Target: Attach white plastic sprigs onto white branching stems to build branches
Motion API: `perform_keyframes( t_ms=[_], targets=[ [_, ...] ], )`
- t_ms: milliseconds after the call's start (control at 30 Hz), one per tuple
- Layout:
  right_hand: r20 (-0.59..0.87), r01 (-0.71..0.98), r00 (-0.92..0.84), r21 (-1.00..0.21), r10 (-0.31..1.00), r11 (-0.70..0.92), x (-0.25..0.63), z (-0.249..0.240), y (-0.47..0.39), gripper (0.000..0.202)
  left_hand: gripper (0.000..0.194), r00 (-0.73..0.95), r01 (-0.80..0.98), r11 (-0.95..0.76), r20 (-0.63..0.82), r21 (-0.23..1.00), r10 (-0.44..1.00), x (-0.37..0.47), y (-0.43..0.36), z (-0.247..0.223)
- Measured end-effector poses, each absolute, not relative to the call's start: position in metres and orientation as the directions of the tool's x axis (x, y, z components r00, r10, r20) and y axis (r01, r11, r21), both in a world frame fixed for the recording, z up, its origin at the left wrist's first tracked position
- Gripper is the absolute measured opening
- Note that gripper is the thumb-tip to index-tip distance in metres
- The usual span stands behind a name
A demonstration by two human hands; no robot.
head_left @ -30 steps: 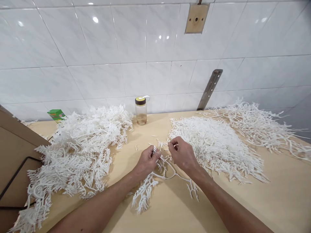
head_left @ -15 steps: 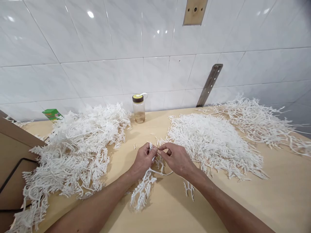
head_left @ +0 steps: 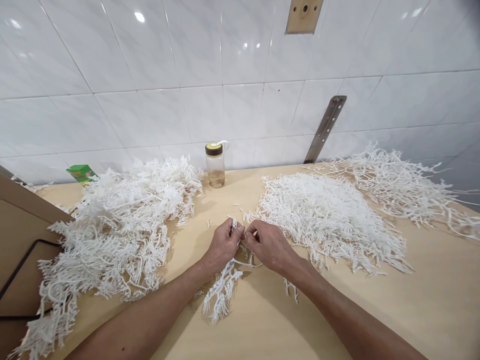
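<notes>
My left hand (head_left: 222, 246) is closed round a white branching plastic sprig (head_left: 223, 290), its thumb pressed against the fingers. Part of the sprig pokes out above the fist, and its many-tipped lower branches hang below over the table. Close beside it, my right hand (head_left: 270, 246) has thumb and forefinger pinched together at the left fingertips. What sits in that pinch is too small and hidden to make out. A thin white strand curves from the sprig to beneath the right hand. Under the right wrist lies a small loose white piece (head_left: 291, 290).
A large heap of white branching sprigs (head_left: 120, 225) covers the left side. To the right lie a pile of short white bits (head_left: 322, 215) and a tangle of bare white stems (head_left: 397, 185). A bottle (head_left: 215, 170) and green box (head_left: 81, 173) stand near the tiled wall.
Both hands stay together at nearly the same place. My right fingers have curled in slightly more, and the strand beneath them shows less. The view has shifted slightly.
</notes>
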State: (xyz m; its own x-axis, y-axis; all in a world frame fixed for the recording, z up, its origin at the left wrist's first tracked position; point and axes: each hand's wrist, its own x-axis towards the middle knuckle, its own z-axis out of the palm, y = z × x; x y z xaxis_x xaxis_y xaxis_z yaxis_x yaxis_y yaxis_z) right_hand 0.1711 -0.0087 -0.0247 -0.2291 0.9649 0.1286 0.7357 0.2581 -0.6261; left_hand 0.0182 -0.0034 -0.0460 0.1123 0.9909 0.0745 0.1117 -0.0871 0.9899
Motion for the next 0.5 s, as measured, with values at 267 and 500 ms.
perform_keyframes(
  t_ms=[267,500],
  targets=[
    [0.115,0.766,-0.101,-0.625,0.988,0.151,0.171,-0.028,0.001,0.013,0.033,0.171,0.069,-0.097,0.084,0.993,0.982,0.015,-0.003,-0.055],
    [0.271,0.721,0.118,-0.685,0.955,0.105,0.198,-0.018,0.011,0.014,0.037,0.168,-0.042,0.039,-0.032,0.998,0.985,0.018,-0.008,-0.049]
  ],
)
